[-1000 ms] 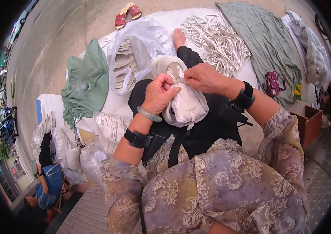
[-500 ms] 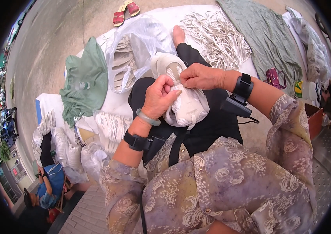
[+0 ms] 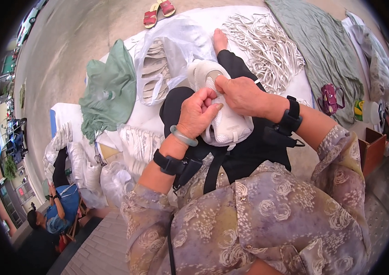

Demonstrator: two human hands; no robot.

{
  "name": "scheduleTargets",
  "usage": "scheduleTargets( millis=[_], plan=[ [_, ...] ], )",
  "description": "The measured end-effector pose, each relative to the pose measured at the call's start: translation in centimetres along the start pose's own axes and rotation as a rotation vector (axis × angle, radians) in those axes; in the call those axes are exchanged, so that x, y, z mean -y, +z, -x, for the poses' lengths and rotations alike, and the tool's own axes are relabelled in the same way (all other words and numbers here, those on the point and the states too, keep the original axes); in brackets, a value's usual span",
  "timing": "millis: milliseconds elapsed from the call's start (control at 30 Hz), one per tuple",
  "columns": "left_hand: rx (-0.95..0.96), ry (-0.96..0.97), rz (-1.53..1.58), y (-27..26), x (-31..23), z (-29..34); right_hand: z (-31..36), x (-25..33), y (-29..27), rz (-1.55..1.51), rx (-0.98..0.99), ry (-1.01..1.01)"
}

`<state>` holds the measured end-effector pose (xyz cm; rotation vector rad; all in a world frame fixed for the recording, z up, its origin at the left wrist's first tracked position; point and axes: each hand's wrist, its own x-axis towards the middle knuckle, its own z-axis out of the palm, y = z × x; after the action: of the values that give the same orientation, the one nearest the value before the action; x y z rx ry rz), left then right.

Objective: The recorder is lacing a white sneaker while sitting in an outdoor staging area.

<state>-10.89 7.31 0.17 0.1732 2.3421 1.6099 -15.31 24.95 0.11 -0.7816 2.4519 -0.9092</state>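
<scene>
A white mesh shoe (image 3: 232, 123) lies across my lap, over black trousers (image 3: 267, 146). My left hand (image 3: 197, 112) is closed at the near left side of its lacing area, thumb and fingers pinched together. From the other side my right hand (image 3: 244, 95) pinches at the tongue, its fingertips almost touching the left ones. Whatever fine strip lies between the fingertips is hidden by them. The padded collar of the shoe points away from me. Each wrist wears a black strapped device, and a pale bangle (image 3: 184, 136) circles my left wrist.
Beyond my knees, a clear plastic bag (image 3: 176, 34) holds stacked pale shoe parts. A heap of white laces (image 3: 267, 50) lies on white sheeting at far right. Green cloth (image 3: 107, 91) is at left, near rows of white shoes (image 3: 141, 142). Another person (image 3: 61, 208) sits at lower left.
The view has shifted, so the scene sits slightly further right. My right hand has turned, with its back more toward me; both hands stay pinched at the shoe.
</scene>
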Motion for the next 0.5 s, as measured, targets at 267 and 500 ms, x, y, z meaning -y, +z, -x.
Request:
scheduleTargets(
  millis=[267,500],
  plan=[
    [-0.152,0.160,-0.182,0.0,0.7,0.4,-1.6,-0.4,1.6,-0.162,0.008,0.019],
    [-0.138,-0.010,-0.386,2.0,0.0,-0.9,-0.8,-0.8,0.7,-0.515,0.061,-0.034]
  ],
)
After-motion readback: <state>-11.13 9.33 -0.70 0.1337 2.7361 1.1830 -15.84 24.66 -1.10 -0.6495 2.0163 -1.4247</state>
